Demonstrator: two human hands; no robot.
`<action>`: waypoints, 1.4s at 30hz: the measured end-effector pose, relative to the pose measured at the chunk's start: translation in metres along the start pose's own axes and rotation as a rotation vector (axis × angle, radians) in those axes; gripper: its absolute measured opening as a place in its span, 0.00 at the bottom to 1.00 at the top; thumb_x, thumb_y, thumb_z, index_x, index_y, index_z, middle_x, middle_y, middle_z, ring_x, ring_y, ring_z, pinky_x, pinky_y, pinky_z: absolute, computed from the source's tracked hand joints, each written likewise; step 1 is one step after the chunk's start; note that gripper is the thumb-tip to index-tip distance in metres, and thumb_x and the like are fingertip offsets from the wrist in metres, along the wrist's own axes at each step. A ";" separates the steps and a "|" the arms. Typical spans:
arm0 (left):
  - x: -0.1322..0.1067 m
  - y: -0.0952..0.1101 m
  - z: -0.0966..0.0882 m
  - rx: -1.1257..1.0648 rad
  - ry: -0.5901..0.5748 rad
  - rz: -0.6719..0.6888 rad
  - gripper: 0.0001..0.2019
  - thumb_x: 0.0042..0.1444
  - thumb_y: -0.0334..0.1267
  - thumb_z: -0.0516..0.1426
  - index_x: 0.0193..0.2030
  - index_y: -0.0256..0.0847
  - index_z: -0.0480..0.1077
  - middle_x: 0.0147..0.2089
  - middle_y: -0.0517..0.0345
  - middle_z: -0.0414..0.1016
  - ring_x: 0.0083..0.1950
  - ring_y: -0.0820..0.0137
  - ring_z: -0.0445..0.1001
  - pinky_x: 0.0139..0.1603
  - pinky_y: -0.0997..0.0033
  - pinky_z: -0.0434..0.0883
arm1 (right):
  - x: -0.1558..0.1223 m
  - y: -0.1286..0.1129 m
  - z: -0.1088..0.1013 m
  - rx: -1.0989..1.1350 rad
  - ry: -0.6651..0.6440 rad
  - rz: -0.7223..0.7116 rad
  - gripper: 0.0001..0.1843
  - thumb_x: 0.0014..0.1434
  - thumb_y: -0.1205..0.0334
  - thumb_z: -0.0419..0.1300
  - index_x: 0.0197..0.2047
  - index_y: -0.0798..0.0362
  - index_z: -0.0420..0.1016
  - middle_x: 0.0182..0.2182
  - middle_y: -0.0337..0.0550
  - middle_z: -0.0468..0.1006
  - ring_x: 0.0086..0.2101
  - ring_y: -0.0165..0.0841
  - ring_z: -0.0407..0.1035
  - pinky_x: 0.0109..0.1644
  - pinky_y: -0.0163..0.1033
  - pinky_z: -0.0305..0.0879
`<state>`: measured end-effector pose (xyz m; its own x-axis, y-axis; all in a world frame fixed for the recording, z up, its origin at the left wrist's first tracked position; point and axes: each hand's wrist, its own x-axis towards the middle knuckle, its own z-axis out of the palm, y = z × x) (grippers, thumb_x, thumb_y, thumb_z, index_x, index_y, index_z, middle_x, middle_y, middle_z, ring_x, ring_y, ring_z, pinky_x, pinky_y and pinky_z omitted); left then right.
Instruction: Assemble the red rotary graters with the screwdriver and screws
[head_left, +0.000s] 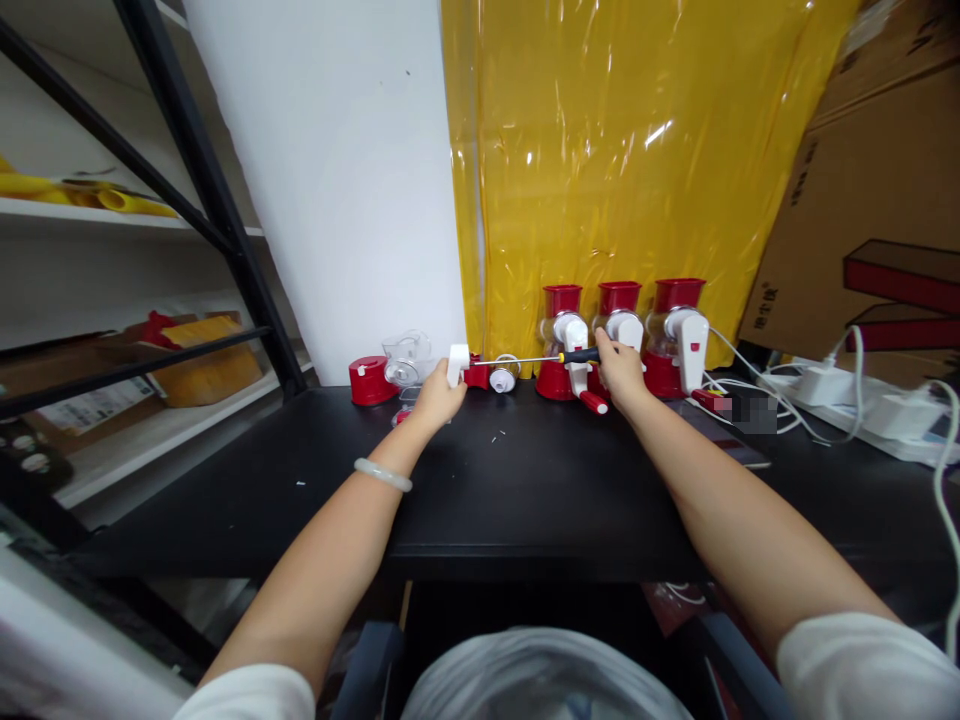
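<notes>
My left hand (pixel 442 396) is closed around a white plastic piece (pixel 458 362). In my right hand (pixel 621 370) is a screwdriver (pixel 581 355) with a black and yellow handle. Its long shaft points left toward the white piece; whether the tip touches it I cannot tell. Behind the right hand stand red and white rotary graters, one at the left (pixel 555 378), one in the middle (pixel 620 296) and one at the right (pixel 663 370). A clear and white round part (pixel 504 379) lies under the shaft. Left of my left hand are a red base (pixel 372 381) and a clear plastic housing (pixel 406 360).
The black table (pixel 510 500) carries small white scraps (pixel 499 436). White cables and a power strip (pixel 877 410) lie at the right, near a dark flat device (pixel 720 440). A cardboard box (pixel 877 200) leans there. Shelving (pixel 247 255) stands at the left. A bag-lined bin (pixel 540 680) is below.
</notes>
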<state>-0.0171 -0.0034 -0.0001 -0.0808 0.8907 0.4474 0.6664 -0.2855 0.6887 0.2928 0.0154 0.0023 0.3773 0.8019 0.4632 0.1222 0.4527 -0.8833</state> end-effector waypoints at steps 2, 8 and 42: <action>0.000 0.000 0.000 -0.006 0.002 0.006 0.16 0.50 0.29 0.58 0.48 0.40 0.68 0.38 0.55 0.77 0.37 0.65 0.77 0.42 0.69 0.73 | 0.001 0.001 0.001 -0.026 0.037 0.033 0.27 0.52 0.33 0.61 0.22 0.49 0.65 0.09 0.30 0.58 0.10 0.27 0.54 0.12 0.33 0.50; -0.002 0.005 0.002 -0.064 -0.013 -0.054 0.12 0.49 0.29 0.57 0.43 0.39 0.68 0.33 0.58 0.74 0.28 0.70 0.73 0.33 0.71 0.72 | -0.002 -0.003 0.007 0.194 0.040 0.114 0.19 0.57 0.43 0.58 0.29 0.51 0.69 0.17 0.35 0.70 0.14 0.28 0.64 0.15 0.33 0.60; -0.003 0.009 0.004 -0.124 -0.081 -0.140 0.13 0.50 0.28 0.57 0.43 0.38 0.69 0.26 0.61 0.69 0.21 0.72 0.68 0.22 0.73 0.70 | -0.006 -0.004 0.004 0.056 0.011 0.024 0.22 0.56 0.41 0.61 0.25 0.51 0.67 0.10 0.33 0.65 0.10 0.26 0.55 0.13 0.32 0.50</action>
<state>-0.0078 -0.0077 0.0028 -0.1031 0.9488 0.2985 0.5557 -0.1939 0.8084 0.2866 0.0106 0.0035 0.3894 0.8085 0.4413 0.0621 0.4550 -0.8883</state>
